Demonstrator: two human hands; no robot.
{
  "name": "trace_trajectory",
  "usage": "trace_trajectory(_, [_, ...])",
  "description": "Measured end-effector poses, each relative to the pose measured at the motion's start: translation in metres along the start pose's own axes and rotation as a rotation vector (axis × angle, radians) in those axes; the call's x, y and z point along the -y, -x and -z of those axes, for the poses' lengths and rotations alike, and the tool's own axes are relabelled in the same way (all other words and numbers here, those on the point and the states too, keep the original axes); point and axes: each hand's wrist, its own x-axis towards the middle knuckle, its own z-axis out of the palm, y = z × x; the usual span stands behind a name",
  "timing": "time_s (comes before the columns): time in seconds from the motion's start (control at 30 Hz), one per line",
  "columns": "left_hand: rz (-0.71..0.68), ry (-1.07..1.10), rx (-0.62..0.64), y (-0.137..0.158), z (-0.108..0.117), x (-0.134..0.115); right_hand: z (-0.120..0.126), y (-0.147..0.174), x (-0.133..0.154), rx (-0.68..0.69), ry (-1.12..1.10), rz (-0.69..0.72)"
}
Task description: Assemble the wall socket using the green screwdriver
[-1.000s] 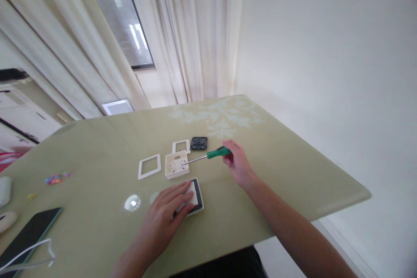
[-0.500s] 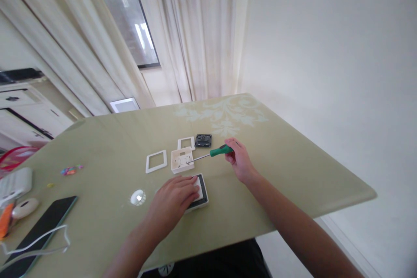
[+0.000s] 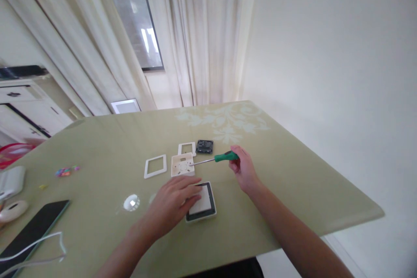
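My right hand (image 3: pixel 243 168) is closed round the green handle of a screwdriver (image 3: pixel 226 156). Its metal shaft points left, with the tip at or over the open white mounting box (image 3: pixel 183 166); contact is unclear. My left hand (image 3: pixel 176 200) lies palm down, fingers stretched over the left side of a wall switch (image 3: pixel 204 202) with a white face, dark border and white base. Beyond the mounting box is a white frame (image 3: pixel 191 147), partly hidden by it. Beside that sits a black switch module (image 3: pixel 205 146). Another white frame (image 3: pixel 155 167) lies to the left.
A dark phone (image 3: pixel 35 230) with a white cable (image 3: pixel 48 236) across it lies at the left. Near it are a white case (image 3: pixel 12 181), a rounded white object (image 3: pixel 14 211) and small colourful pieces (image 3: pixel 66 171). A wall (image 3: pixel 325 95) borders the table's right side.
My left hand has eased back leftward, so more of the switch's white face shows. My right hand still holds the screwdriver over the mounting box. The whole view has shifted slightly.
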Motion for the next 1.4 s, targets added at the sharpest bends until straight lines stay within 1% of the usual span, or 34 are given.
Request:
trace_trajectory(0.03, [0.041, -0.008, -0.047, 0.0, 0.004, 0.014, 0.001, -0.001, 0.0, -0.007, -0.001, -0.002])
trace_trajectory(0.1, [0.211, -0.061, -0.133, 0.003, 0.013, 0.049, 0.002, -0.002, 0.0, -0.02, -0.005, -0.013])
trace_trajectory(0.13, [0.308, -0.129, -0.164, 0.006, 0.018, 0.069, 0.003, -0.003, 0.0, -0.025, -0.007, -0.019])
trace_trajectory(0.17, [0.368, -0.163, -0.178, 0.012, 0.021, 0.089, 0.004, -0.003, 0.0, -0.028, -0.01, -0.024])
trace_trajectory(0.2, [0.42, -0.19, -0.163, 0.018, 0.024, 0.107, 0.004, -0.004, 0.0, -0.031, -0.014, -0.029])
trace_trajectory(0.27, [0.582, -0.257, -0.033, 0.033, 0.024, 0.134, 0.005, -0.004, -0.001, -0.032, -0.021, -0.036])
trace_trajectory(0.3, [0.624, -0.246, 0.018, 0.039, 0.023, 0.141, 0.005, -0.004, -0.001, -0.031, -0.024, -0.038])
trace_trajectory(0.37, [0.646, -0.247, 0.062, 0.049, 0.021, 0.145, 0.005, -0.002, -0.002, -0.027, -0.028, -0.043])
trace_trajectory(0.43, [0.632, -0.288, 0.07, 0.052, 0.022, 0.137, 0.004, -0.002, -0.002, -0.023, -0.027, -0.044])
trace_trajectory(0.53, [0.662, -0.413, 0.065, 0.049, 0.033, 0.116, 0.004, -0.002, -0.003, -0.023, -0.018, -0.04])
trace_trajectory(0.57, [0.675, -0.456, 0.042, 0.046, 0.038, 0.107, 0.005, -0.003, -0.003, -0.026, -0.015, -0.039])
trace_trajectory(0.63, [0.668, -0.521, -0.047, 0.042, 0.046, 0.087, 0.006, -0.005, -0.004, -0.033, -0.012, -0.039])
trace_trajectory(0.7, [0.587, -0.522, -0.148, 0.038, 0.049, 0.063, 0.007, -0.007, -0.003, -0.041, -0.016, -0.037])
trace_trajectory(0.73, [0.523, -0.485, -0.186, 0.037, 0.046, 0.049, 0.007, -0.007, -0.003, -0.044, -0.02, -0.034])
trace_trajectory(0.77, [0.436, -0.405, -0.193, 0.035, 0.041, 0.036, 0.007, -0.008, -0.003, -0.047, -0.023, -0.032])
trace_trajectory(0.8, [0.345, -0.302, -0.176, 0.034, 0.034, 0.022, 0.008, -0.008, -0.003, -0.049, -0.027, -0.029])
trace_trajectory(0.83, [0.269, -0.209, -0.123, 0.032, 0.026, 0.01, 0.008, -0.008, -0.002, -0.049, -0.029, -0.026])
trace_trajectory(0.87, [0.216, -0.14, -0.068, 0.03, 0.016, 0.0, 0.008, -0.008, -0.002, -0.048, -0.029, -0.023])
trace_trajectory(0.9, [0.178, -0.093, -0.04, 0.029, 0.007, -0.008, 0.008, -0.008, -0.002, -0.046, -0.028, -0.019])
trace_trajectory(0.97, [0.154, -0.045, -0.009, 0.027, -0.01, -0.016, 0.009, -0.009, -0.001, -0.042, -0.026, -0.009])
trace_trajectory(1.03, [0.168, -0.023, -0.001, 0.027, -0.02, -0.016, 0.009, -0.009, 0.0, -0.04, -0.027, 0.003])
trace_trajectory(1.17, [0.175, 0.008, 0.034, 0.033, -0.026, -0.01, 0.009, -0.009, 0.002, -0.044, -0.039, 0.026])
trace_trajectory(1.23, [0.187, 0.004, 0.052, 0.029, -0.027, -0.011, 0.008, -0.009, 0.004, -0.06, -0.055, 0.044])
trace_trajectory(1.3, [0.207, 0.0, 0.085, 0.015, -0.031, -0.018, 0.008, -0.01, 0.008, -0.09, -0.074, 0.076])
trace_trajectory(1.4, [0.2, 0.008, 0.191, -0.025, -0.041, -0.034, 0.011, -0.014, 0.019, -0.165, -0.101, 0.177])
